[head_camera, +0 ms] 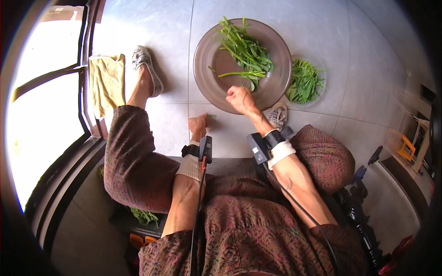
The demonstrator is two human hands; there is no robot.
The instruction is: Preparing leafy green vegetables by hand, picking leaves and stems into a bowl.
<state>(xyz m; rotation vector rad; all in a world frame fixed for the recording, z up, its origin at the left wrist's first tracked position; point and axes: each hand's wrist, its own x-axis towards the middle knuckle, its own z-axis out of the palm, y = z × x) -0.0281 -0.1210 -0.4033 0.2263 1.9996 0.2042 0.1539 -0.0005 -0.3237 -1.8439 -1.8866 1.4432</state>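
Observation:
My left hand (198, 125) is curled above the floor tiles, left of the basin's near side. A short green stem (211, 116) pokes out to the right of its fingers. My right hand (241, 100) hangs over the near rim of a wide, translucent brown basin (207, 81), its fingers bent inward. Whether they pinch anything is hidden. Inside the basin, a heap of leafy green vegetable stems (247, 46) leans on the far right wall. A few loose stems (241, 74) lie nearer to my right hand.
Right of the basin, a clear bowl (319, 93) holds cut greens (304, 81). My patterned shoes (148, 70) stand on either side. A tan cloth (107, 84) lies by the door frame (84, 72) at left. More greens (144, 216) sit beside my seat. A black tripod-like stand (359, 210) is at right.

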